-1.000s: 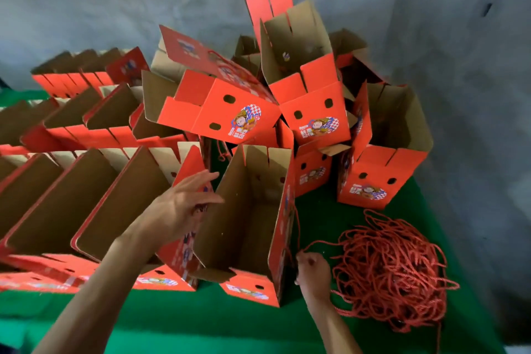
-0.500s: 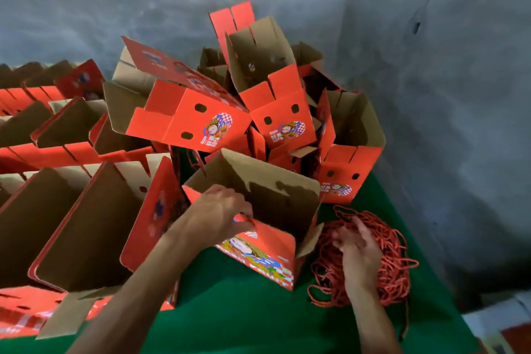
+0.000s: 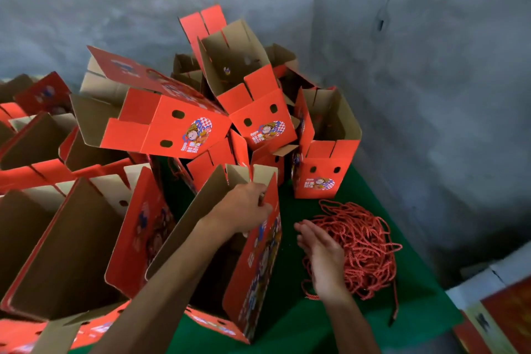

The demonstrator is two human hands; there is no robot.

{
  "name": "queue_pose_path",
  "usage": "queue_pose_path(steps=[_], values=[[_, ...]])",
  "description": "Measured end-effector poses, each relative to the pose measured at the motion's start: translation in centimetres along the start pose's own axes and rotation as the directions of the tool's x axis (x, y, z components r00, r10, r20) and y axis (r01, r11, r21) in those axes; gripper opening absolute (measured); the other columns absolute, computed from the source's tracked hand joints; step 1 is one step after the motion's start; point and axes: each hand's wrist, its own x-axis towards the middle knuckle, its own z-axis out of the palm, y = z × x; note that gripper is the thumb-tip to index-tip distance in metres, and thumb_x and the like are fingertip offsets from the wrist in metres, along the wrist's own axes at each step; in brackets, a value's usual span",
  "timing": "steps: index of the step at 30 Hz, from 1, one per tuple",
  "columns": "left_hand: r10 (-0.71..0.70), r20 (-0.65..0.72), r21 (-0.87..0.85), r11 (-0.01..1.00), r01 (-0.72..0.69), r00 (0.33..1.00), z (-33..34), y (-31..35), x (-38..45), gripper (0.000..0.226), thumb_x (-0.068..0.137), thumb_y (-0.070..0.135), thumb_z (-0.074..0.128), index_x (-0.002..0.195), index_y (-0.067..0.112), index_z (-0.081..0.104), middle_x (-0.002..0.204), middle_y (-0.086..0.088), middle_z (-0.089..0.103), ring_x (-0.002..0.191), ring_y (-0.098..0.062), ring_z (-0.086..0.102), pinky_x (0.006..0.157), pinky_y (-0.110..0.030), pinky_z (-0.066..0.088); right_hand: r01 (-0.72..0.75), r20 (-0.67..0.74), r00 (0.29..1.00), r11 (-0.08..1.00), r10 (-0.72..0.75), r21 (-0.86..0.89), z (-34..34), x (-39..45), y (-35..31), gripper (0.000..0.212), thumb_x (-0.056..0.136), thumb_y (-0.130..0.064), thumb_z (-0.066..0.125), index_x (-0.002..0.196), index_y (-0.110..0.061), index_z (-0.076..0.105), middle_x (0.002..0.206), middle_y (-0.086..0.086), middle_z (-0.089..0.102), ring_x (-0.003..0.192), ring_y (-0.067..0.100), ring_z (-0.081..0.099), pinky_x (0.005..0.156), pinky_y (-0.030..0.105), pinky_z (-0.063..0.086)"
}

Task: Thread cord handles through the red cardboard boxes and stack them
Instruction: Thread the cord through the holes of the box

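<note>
Left hand grips the top rim of an open red box, fingers curled over the edge of its right wall near the flap notch. The box stands on the green table toward the near edge, open end tilted up, brown inside showing. No cord visible through it yet, so it is judged unthreaded.

Right hand is released: fingers straight, palm turned inward, holding nothing. It hovers over the left side of the red cord pile, which lies on the table near its right edge; whether it touches the strands cannot be told.

Piled boxes lean on one another toward the far edge, punched hole pairs showing on their red ends. Nested boxes lie in rows along the left side.

Handling, judged: the box is light, thin corrugated card, stiff along folds but easily crushed at free flaps. Best held by a wall rim close to a corner, as now. The cord is soft, limp twisted rope in a tangled heap, so one strand pinched near its end should draw free with the least snagging.
</note>
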Motion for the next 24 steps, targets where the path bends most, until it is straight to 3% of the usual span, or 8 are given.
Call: queue_pose_path(steps=[4, 7, 9, 13, 15, 18, 21, 24], values=[[-0.151, -0.005, -0.182, 0.972, 0.147, 0.989, 0.7, -1.2, -0.1, 0.017, 0.097, 0.032, 0.056, 0.094, 0.019, 0.066, 0.091, -0.001, 0.073, 0.079, -0.016, 0.073, 0.062, -0.027, 0.056, -0.106, -0.012, 0.994, 0.975, 0.110, 0.193, 2.1, -0.9, 1.5, 0.028, 0.090, 0.003, 0.072, 0.117, 0.008, 0.068, 0.095, 0.020, 0.078, 0.085, 0.028, 0.077, 0.077, 0.029, 0.064], [-0.263, 0.128, -0.447, 0.845, 0.293, 0.956, 1.4, -1.7, -0.2, 0.025, 0.101, 0.041, 0.051, 0.118, 0.026, 0.063, 0.106, 0.003, 0.072, 0.096, -0.018, 0.071, 0.069, -0.026, 0.053, -0.177, 0.005, 0.983, 0.952, 0.182, 0.251, 2.9, -1.2, 1.7, 0.029, 0.090, 0.004, 0.071, 0.118, 0.006, 0.066, 0.101, 0.020, 0.078, 0.094, 0.032, 0.077, 0.075, 0.028, 0.064], [-0.309, 0.205, -0.530, 0.763, 0.371, 0.929, 1.8, -1.9, -0.4, 0.028, 0.101, 0.045, 0.049, 0.117, 0.026, 0.063, 0.107, 0.003, 0.071, 0.096, -0.016, 0.070, 0.073, -0.027, 0.052, -0.225, 0.018, 0.974, 0.944, 0.227, 0.243, 3.4, -1.1, 1.3, 0.025, 0.090, 0.001, 0.074, 0.114, 0.001, 0.068, 0.104, 0.019, 0.078, 0.095, 0.031, 0.077, 0.075, 0.027, 0.064], [-0.403, 0.286, -0.646, 0.589, 0.486, 0.869, 2.5, -3.4, -0.9, 0.044, 0.099, 0.045, 0.052, 0.128, 0.014, 0.062, 0.123, -0.013, 0.071, 0.112, -0.033, 0.069, 0.098, -0.044, 0.055, -0.252, -0.053, 0.965, 0.962, 0.258, 0.100, 4.3, -0.7, 1.6, 0.019, 0.087, -0.008, 0.079, 0.105, -0.010, 0.075, 0.086, 0.002, 0.080, 0.068, 0.010, 0.074, 0.061, 0.019, 0.055], [-0.433, 0.257, -0.686, 0.548, 0.479, 0.864, 2.5, -4.0, -1.2, 0.049, 0.099, 0.039, 0.055, 0.135, 0.006, 0.060, 0.132, -0.019, 0.066, 0.120, -0.038, 0.065, 0.104, -0.048, 0.053, -0.287, -0.028, 0.956, 0.948, 0.293, 0.139, 4.6, -0.6, 2.0, 0.018, 0.088, -0.005, 0.078, 0.105, -0.006, 0.073, 0.089, 0.008, 0.080, 0.075, 0.015, 0.076, 0.067, 0.024, 0.056], [-0.447, 0.242, -0.703, 0.531, 0.473, 0.861, 2.5, -4.2, -1.5, 0.050, 0.099, 0.038, 0.056, 0.136, 0.004, 0.059, 0.133, -0.021, 0.066, 0.121, -0.040, 0.064, 0.099, -0.044, 0.055, -0.303, -0.061, 0.946, 0.936, 0.318, 0.180, 3.9, -0.4, 3.2, 0.014, 0.093, 0.002, 0.071, 0.107, 0.003, 0.069, 0.095, 0.020, 0.076, 0.087, 0.031, 0.073, 0.082, 0.037, 0.060], [-0.441, 0.249, -0.710, 0.522, 0.472, 0.862, 2.4, -3.9, -1.8, 0.051, 0.100, 0.040, 0.055, 0.137, 0.004, 0.059, 0.133, -0.020, 0.065, 0.121, -0.038, 0.064, 0.088, -0.036, 0.056, -0.288, -0.161, 0.939, 0.951, 0.304, 0.115, 1.6, 0.6, 4.7, 0.015, 0.099, 0.008, 0.059, 0.112, 0.004, 0.064, 0.089, 0.020, 0.068, 0.074, 0.027, 0.066, 0.072, 0.035, 0.060], [-0.450, 0.245, -0.714, 0.515, 0.474, 0.859, 2.3, -3.5, -2.1, 0.050, 0.101, 0.038, 0.055, 0.138, 0.003, 0.058, 0.135, -0.021, 0.064, 0.122, -0.038, 0.063, 0.076, -0.030, 0.054, -0.375, -0.162, 0.920, 0.922, 0.358, -0.095, -0.6, 1.5, 6.3, 0.025, 0.099, 0.014, 0.052, 0.122, 0.002, 0.054, 0.102, 0.028, 0.063, 0.071, 0.029, 0.063, 0.061, 0.033, 0.060]])
